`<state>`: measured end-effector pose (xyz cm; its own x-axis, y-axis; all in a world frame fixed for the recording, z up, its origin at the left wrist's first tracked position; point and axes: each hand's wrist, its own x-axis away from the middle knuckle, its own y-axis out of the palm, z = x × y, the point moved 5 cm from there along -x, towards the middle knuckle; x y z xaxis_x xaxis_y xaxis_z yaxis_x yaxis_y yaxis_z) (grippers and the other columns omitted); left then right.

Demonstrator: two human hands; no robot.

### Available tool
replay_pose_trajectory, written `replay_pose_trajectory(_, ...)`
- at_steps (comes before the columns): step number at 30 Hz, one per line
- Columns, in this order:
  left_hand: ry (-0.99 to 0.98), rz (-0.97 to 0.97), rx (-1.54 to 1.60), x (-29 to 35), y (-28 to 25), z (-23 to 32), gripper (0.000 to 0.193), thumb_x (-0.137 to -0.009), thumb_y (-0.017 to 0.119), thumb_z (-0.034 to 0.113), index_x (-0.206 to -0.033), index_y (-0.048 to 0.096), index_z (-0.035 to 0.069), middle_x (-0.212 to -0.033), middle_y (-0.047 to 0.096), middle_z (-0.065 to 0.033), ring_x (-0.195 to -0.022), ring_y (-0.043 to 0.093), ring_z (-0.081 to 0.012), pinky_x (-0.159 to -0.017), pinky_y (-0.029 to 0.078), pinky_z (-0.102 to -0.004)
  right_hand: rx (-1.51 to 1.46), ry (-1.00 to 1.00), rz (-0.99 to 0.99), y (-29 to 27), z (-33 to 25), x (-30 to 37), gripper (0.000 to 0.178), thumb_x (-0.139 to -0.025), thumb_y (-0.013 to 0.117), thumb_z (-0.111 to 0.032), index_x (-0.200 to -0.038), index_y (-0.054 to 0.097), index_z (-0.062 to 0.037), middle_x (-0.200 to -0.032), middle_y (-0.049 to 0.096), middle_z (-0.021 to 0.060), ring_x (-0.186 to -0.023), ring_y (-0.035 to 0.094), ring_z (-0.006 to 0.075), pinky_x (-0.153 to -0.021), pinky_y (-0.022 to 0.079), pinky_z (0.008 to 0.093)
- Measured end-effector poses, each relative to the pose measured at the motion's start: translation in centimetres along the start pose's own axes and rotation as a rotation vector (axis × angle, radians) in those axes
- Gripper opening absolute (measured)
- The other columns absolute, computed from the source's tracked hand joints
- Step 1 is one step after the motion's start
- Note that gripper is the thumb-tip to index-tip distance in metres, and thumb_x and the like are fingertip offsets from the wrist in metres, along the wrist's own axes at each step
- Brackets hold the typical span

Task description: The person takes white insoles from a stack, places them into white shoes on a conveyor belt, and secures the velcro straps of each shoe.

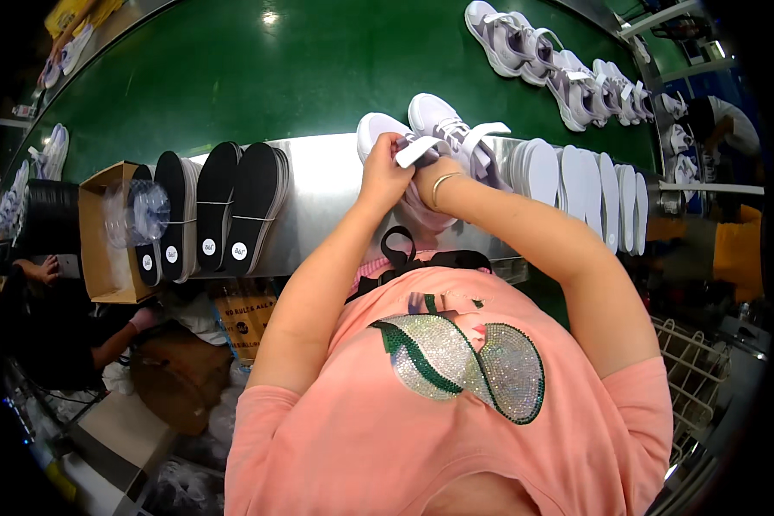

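Two white and grey-purple sneakers stand side by side before me at the metal edge of the bench, toes pointing away. My left hand (384,172) is closed on the upper of the left sneaker (376,127), near its tongue and white strap (417,151). Bent in at the same sneaker's opening is my right hand (436,175), with a bangle at its wrist; the strap and shoe partly hide its fingers, which look closed on the shoe. The right sneaker (436,110) sits just beyond, touched by neither hand, its strap sticking out to the right.
Black insoles (251,193) in tied bundles lie left, beside an open cardboard box (103,232) holding clear plastic. White insoles (542,172) line up at right. More sneakers (500,39) stand on the green surface (318,69) at far right. Other people work at both sides.
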<state>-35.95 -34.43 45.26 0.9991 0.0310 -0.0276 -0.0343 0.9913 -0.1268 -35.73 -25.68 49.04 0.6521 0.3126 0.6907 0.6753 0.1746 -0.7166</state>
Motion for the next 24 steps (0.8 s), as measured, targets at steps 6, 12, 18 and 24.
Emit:
replay_pose_trajectory(6,0.034,-0.011,-0.050,0.1,0.5,-1.6,0.029,-0.066,0.050,-0.001,-0.094,0.048,0.003,-0.079,0.054,-0.0064,-0.073,0.051,-0.0142,-0.065,0.042,-0.0247,0.263,-0.115,-0.382,0.6,-0.6,2.7,0.032,-0.079,0.043,-0.024,-0.099,0.059,-0.0054,-0.102,0.059,0.0131,-0.097,0.055,0.0242,-0.086,0.037,0.0406)
replay_pose_trajectory(12,-0.018,-0.015,-0.051,-0.2,1.1,-1.0,0.021,-0.068,0.049,0.002,-0.089,0.052,0.002,-0.073,0.054,-0.0055,-0.070,0.050,-0.0146,-0.064,0.042,-0.0258,0.210,-0.201,-0.140,3.9,1.3,3.1,0.030,-0.076,0.048,-0.023,-0.097,0.055,-0.0041,-0.088,0.060,0.0142,-0.089,0.056,0.0263,-0.080,0.032,0.0429)
replay_pose_trajectory(18,-0.117,-0.041,-0.007,-0.5,-2.7,1.9,0.024,-0.068,0.043,-0.005,-0.088,0.054,-0.001,-0.082,0.059,-0.0104,-0.076,0.056,-0.0162,-0.069,0.045,-0.0257,-0.337,-0.529,0.720,-1.2,3.2,9.5,0.033,-0.074,0.055,-0.023,-0.101,0.054,-0.0044,-0.090,0.059,0.0133,-0.086,0.054,0.0311,-0.082,0.035,0.0395)
replay_pose_trajectory(24,0.409,0.360,-0.438,0.8,-3.8,10.5,0.053,-0.065,0.056,0.005,-0.114,0.037,-0.001,-0.110,0.043,-0.0179,-0.106,0.039,-0.0297,-0.092,0.029,-0.0380,-0.419,0.388,0.991,5.0,23.4,13.3,0.035,-0.074,0.058,-0.022,-0.100,0.052,0.0009,-0.097,0.056,0.0168,-0.090,0.054,0.0308,-0.078,0.043,0.0367)
